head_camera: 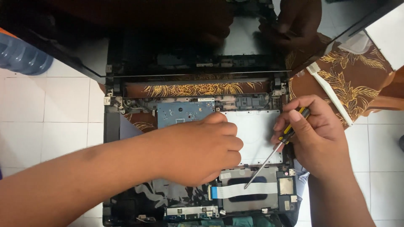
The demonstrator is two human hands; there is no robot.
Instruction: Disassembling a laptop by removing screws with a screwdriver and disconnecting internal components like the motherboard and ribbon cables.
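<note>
An opened laptop base (110, 126) lies in front of me with its inner parts bare: a blue circuit board (181, 111), a pale panel (256, 130) and a white ribbon cable (244, 190) over a grey plate. My left hand (198, 149) rests curled on the middle of the base, fingers closed; what lies under it is hidden. My right hand (315, 134) grips a screwdriver (273, 153) with a black and yellow handle. Its tip points down-left onto the ribbon cable area.
The dark laptop screen (176, 50) stands open at the top and mirrors both hands. Brown patterned cloth (357, 75) lies under and to the right of the laptop. White floor tiles (50, 109) surround it. A blue water bottle (21, 54) sits at the far left.
</note>
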